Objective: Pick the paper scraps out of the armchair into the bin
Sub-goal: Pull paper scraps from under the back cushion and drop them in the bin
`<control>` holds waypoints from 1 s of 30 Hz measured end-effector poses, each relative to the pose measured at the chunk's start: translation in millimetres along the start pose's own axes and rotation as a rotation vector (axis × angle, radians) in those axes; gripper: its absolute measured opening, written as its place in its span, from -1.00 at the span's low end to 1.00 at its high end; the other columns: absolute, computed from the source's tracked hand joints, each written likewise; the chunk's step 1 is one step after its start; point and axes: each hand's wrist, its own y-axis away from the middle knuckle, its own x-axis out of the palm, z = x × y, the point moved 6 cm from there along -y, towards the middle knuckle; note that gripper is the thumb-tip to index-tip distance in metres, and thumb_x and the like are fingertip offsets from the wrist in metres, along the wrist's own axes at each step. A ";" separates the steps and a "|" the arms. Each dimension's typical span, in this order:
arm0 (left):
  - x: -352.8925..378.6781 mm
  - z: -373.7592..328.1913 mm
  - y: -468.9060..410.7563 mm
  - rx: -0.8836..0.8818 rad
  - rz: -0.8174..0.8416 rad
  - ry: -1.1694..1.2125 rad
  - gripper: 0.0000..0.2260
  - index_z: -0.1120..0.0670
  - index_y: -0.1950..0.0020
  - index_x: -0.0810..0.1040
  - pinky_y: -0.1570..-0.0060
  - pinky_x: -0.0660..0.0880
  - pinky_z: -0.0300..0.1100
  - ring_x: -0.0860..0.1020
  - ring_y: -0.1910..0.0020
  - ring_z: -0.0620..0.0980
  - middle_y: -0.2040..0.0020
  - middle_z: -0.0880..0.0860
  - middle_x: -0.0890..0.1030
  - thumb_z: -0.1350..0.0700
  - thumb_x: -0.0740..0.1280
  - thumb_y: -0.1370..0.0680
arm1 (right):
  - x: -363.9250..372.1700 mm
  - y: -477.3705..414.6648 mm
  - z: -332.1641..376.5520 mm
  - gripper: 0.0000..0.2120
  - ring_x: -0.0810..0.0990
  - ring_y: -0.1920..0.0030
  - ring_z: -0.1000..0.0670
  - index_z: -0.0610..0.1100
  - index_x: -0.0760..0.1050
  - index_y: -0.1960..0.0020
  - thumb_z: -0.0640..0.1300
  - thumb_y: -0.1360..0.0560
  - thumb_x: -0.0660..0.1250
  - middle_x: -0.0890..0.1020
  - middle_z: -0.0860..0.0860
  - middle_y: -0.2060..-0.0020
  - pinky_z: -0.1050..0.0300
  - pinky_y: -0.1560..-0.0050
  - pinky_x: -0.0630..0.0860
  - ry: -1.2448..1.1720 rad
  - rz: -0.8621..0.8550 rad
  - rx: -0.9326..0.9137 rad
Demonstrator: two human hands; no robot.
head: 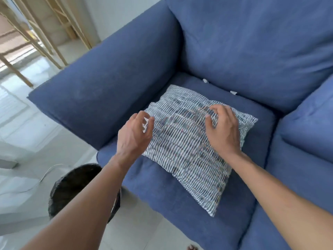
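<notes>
Hovering w/ fingers curled, empty: both hands (180, 130) over striped cushion (189, 156) on armchair (108, 87).

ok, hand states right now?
Left hand: open, fingers curled at the pillow edge, gripping nothing.
Right hand: open, fingertips on the pillow.

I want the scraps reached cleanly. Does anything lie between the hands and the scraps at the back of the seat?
Yes: the striped pillow lies on the seat under both hands, left hand and right hand, with two scraps beyond it.
</notes>
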 end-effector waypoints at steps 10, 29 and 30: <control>61.4 -92.2 -64.5 0.173 0.045 -0.022 -0.74 0.00 -0.06 0.55 0.13 0.53 0.00 0.60 -0.02 0.07 -0.03 -0.03 0.64 -0.13 0.17 -0.65 | -17.5 -34.2 -99.4 -0.70 0.54 -0.19 -0.13 -0.14 0.48 -0.27 -0.03 -0.59 0.28 0.56 -0.08 -0.14 -0.11 -0.20 0.41 0.090 0.022 0.238; 213.4 -103.0 -251.3 0.043 0.436 0.037 -0.54 0.21 -0.37 0.51 -0.36 0.39 -0.07 0.48 -0.35 0.16 -0.35 0.19 0.51 -0.03 0.36 -0.58 | 91.5 -154.1 -205.2 -0.43 0.39 -0.40 -0.28 -0.30 0.44 -0.34 0.15 -0.58 0.27 0.43 -0.27 -0.36 -0.07 -0.40 0.33 0.041 0.108 0.899; 221.1 -104.2 -256.5 0.053 0.439 0.031 -0.54 0.22 -0.35 0.52 -0.36 0.40 -0.01 0.48 -0.33 0.18 -0.32 0.20 0.51 -0.05 0.37 -0.57 | 96.2 -159.0 -210.6 -0.43 0.41 -0.38 -0.29 -0.29 0.46 -0.31 0.16 -0.56 0.30 0.45 -0.27 -0.35 -0.08 -0.40 0.35 0.046 0.084 0.921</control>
